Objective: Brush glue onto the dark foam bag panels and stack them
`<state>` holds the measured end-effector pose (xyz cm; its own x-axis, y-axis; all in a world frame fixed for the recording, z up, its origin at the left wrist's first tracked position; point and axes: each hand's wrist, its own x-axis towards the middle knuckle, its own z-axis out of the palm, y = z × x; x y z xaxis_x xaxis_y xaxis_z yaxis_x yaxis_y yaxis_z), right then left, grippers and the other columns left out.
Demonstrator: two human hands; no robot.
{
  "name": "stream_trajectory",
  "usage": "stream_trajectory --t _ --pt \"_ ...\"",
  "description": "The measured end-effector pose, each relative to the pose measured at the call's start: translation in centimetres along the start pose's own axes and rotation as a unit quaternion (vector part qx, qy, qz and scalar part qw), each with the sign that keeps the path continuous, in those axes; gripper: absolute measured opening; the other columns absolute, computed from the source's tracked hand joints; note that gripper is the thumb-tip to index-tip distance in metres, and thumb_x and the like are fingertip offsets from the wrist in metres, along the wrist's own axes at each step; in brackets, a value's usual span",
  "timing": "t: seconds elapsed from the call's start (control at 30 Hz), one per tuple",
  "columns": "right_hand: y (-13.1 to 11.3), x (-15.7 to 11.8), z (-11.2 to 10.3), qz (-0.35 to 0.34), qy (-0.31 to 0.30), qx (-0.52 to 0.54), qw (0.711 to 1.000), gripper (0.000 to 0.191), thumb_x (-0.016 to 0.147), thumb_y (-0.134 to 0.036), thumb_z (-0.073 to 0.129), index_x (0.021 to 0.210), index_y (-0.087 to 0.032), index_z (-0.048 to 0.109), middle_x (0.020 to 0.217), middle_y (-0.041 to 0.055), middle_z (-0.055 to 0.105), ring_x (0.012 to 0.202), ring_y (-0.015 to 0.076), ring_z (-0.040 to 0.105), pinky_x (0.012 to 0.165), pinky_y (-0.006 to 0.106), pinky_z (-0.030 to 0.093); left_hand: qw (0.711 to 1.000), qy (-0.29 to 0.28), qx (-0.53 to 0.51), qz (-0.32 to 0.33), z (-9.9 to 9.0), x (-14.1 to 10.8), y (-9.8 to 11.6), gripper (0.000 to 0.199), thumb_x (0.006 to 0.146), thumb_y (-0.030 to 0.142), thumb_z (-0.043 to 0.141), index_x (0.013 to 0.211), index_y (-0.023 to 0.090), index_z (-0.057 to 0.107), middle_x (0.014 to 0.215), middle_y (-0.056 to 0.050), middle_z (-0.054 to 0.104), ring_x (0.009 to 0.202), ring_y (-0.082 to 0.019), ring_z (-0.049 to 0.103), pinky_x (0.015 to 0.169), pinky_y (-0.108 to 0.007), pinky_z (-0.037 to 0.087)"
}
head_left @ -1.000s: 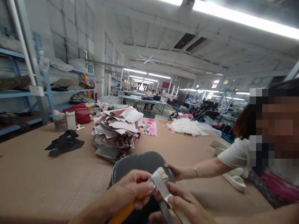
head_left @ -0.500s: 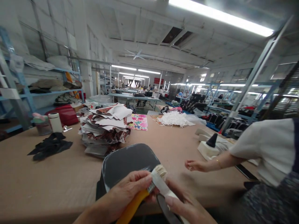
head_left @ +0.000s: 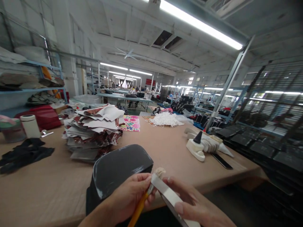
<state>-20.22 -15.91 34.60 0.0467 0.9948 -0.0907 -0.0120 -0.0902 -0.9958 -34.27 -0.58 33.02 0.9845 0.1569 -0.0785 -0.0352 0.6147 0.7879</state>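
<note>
My left hand [head_left: 129, 190] is closed round a paintbrush [head_left: 139, 208] with a yellow handle and pale bristles, the bristle end pointing up. Its thumb pinches near the metal band, where the end of a white tape strip [head_left: 167, 191] lies against the brush. The strip runs down to the right into my right hand [head_left: 195, 198], whose thumb and fingers are on either side of it. A dark edge shows beneath the strip; what it is I cannot make out. Just behind my left hand stands a dark grey rounded case [head_left: 120, 165] with whitish smears along its edge.
A tall stack of cut sheets [head_left: 94, 126] stands left of the case. Farther back are a floral sheet [head_left: 131, 123] and a heap of white strips [head_left: 164, 119]. To the right sit a white tape dispenser [head_left: 195, 148] with a black cone and a phone [head_left: 222, 161].
The view has swung right, and the co-worker at the right is out of sight. The brush handle has turned more edge-on while both hands keep hold of the brush and strip.
</note>
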Motion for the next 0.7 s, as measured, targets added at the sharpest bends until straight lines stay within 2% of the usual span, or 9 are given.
stream_trajectory --t 0.1,0.17,0.23,0.3,0.4,0.53,0.7 --pt "-0.7 0.2 -0.2 0.006 -0.005 -0.012 1.000 0.057 0.071 -0.045 0.065 0.122 -0.024 0.050 0.111 0.0049 0.057 0.102 0.0201 0.051 0.088 0.032 0.039 0.999 0.027 -0.024 -0.024 -0.4 0.2 0.2 0.017 0.076 0.028 0.066 0.084 0.013 0.060 0.062 0.000 0.052 0.045 -0.004 0.045 0.042 -0.014 0.030" --pt "-1.4 0.7 -0.5 0.020 0.025 -0.041 0.999 0.051 0.074 -0.047 0.061 0.117 -0.020 0.054 0.106 0.0054 0.058 0.100 0.0193 0.052 0.088 0.031 0.040 0.998 0.026 -0.048 -0.043 -0.6 0.3 0.5 0.022 0.073 0.031 0.068 0.085 0.014 0.060 0.065 0.000 0.052 0.049 -0.004 0.045 0.040 -0.012 0.027" --pt "-2.1 1.4 -0.7 0.049 0.056 -0.043 0.996 0.046 0.078 -0.050 0.054 0.112 -0.019 0.056 0.101 0.0056 0.060 0.090 0.0170 0.056 0.079 0.029 0.044 0.997 0.011 -0.060 -0.055 -0.7 0.3 0.9 0.026 0.069 0.030 0.072 0.083 0.011 0.061 0.069 -0.001 0.051 0.053 -0.004 0.045 0.040 -0.010 0.024" --pt "-2.7 2.3 -0.9 0.083 0.059 -0.009 0.995 0.044 0.079 -0.052 0.052 0.107 -0.018 0.059 0.091 0.0044 0.061 0.075 0.0134 0.057 0.066 0.025 0.047 0.997 -0.009 -0.051 -0.055 -0.9 0.4 1.2 0.026 0.064 0.024 0.076 0.078 0.009 0.060 0.069 0.000 0.048 0.053 -0.002 0.040 0.040 -0.009 0.022" --pt "-3.5 3.4 -0.9 0.124 0.048 0.031 0.991 0.042 0.074 -0.054 0.056 0.094 -0.018 0.061 0.081 0.0030 0.061 0.064 0.0099 0.055 0.054 0.020 0.044 0.999 -0.014 -0.009 -0.040 -1.3 0.5 1.3 0.026 0.061 0.018 0.076 0.080 0.009 0.060 0.065 0.002 0.045 0.050 -0.001 0.037 0.040 -0.011 0.022" --pt "-4.1 4.3 -0.5 0.136 0.050 -0.001 0.989 0.042 0.073 -0.056 0.056 0.088 -0.018 0.061 0.078 0.0025 0.059 0.058 0.0077 0.051 0.050 0.017 0.041 0.997 0.026 0.068 -0.010 -2.0 0.6 1.1 0.035 0.070 0.028 0.069 0.096 0.014 0.051 0.075 -0.002 0.056 0.056 -0.006 0.051 0.045 -0.015 0.031" --pt "-4.1 4.7 0.2 0.112 0.050 -0.098 0.988 0.041 0.077 -0.055 0.052 0.087 -0.017 0.061 0.077 0.0015 0.057 0.063 0.0091 0.049 0.055 0.019 0.040 0.988 0.040 0.148 0.021 -2.9 0.4 0.8 0.031 0.072 0.031 0.066 0.085 0.015 0.043 0.072 0.002 0.056 0.045 -0.002 0.042 0.038 -0.015 0.022"
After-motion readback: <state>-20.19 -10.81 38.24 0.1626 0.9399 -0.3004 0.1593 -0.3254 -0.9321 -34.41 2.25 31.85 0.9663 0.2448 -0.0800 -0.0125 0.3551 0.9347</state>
